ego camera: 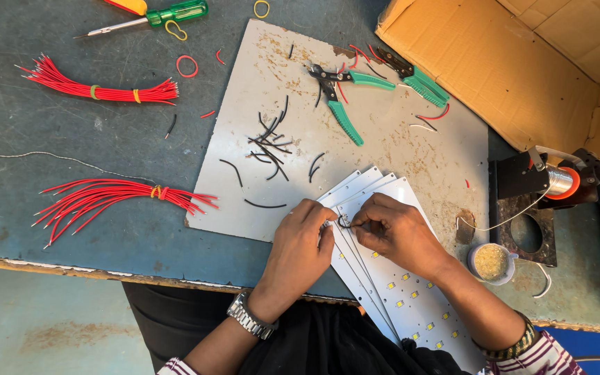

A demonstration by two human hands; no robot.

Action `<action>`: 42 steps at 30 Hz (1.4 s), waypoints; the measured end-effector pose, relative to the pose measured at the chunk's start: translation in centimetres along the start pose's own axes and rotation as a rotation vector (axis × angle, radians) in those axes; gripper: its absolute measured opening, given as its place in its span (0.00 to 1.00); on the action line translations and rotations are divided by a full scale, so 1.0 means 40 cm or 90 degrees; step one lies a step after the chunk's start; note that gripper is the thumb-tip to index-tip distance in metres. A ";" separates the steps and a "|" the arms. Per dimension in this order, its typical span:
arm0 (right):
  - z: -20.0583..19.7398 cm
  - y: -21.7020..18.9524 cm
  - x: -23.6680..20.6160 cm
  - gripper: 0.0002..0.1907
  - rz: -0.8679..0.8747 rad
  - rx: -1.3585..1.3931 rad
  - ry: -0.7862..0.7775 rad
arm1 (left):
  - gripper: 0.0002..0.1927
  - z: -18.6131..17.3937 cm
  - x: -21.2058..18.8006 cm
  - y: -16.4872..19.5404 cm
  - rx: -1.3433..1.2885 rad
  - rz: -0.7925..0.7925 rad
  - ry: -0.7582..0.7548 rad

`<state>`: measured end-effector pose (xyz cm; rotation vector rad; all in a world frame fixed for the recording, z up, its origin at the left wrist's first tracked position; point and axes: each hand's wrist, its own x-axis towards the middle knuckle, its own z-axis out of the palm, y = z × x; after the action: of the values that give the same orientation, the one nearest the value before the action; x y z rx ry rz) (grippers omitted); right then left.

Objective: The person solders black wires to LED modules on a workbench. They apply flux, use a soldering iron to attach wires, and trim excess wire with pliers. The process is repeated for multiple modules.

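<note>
On white strips [383,278], curled black wire [342,222], pinching hands

I noted red wire bundles [98,90], green-handled pliers [342,97], white LED boards [397,278] dotted yellow, and black wire offcuts [269,146].

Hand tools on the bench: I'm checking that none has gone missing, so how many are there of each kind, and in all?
Green-handled pliers or cutters: 2
Green-handled screwdriver: 1
Total: 3
Both hands are away from these, pinching a short black wire over the white LED strips.
</note>
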<state>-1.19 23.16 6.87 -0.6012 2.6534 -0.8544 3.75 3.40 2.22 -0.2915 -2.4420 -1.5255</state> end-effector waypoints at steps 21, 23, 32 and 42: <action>0.018 0.059 -0.014 0.06 -0.040 0.088 0.035 | 0.02 0.033 -0.009 0.013 0.191 0.163 -0.024; 0.017 0.067 -0.013 0.06 -0.041 0.093 0.032 | 0.02 0.036 -0.009 0.007 0.215 0.193 -0.025; -0.084 0.034 0.015 0.16 -0.040 0.064 -0.004 | 0.03 0.038 -0.013 0.000 0.072 0.131 -0.059; -0.156 0.067 0.370 0.62 -0.091 -0.331 0.059 | 0.04 0.012 -0.005 -0.007 -0.015 0.104 -0.052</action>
<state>-17.30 21.22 8.00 -0.8954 2.9564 -0.2139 3.82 3.72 1.72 -0.5532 -2.3953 -1.5016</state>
